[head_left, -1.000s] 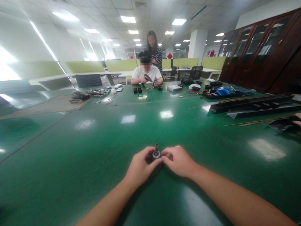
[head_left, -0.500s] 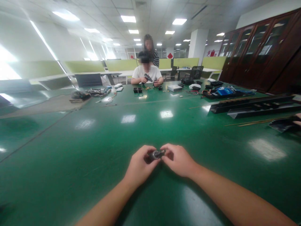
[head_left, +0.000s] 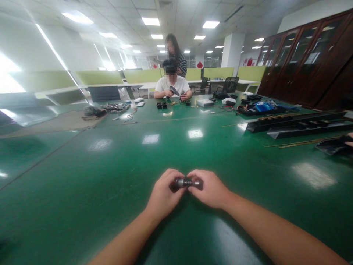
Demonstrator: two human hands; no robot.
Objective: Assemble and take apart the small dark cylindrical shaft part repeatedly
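Note:
Low over the green table [head_left: 116, 165], my left hand [head_left: 164, 189] is closed round the thick end of a small dark metal cylindrical part [head_left: 181, 183]. The part lies level, with a ridged, spring-like middle and a thin bright tip pointing right. My right hand [head_left: 211, 188] curls about that thin end, its thumb and fingertips at the ridged section. The part's left end is hidden in my left palm. It is too small to name more exactly.
Across the table sits a person in a white shirt [head_left: 182, 84] holding a power drill [head_left: 173, 91]; another person stands behind. Black metal channels [head_left: 300, 127] and thin rods lie at right, near another hand [head_left: 349, 139]. A brown sheet [head_left: 57, 123] lies at left.
The part has turned between my hands, from facing partly toward me to level, its bright tip now showing toward the right. The person standing behind has shifted and leans a little left.

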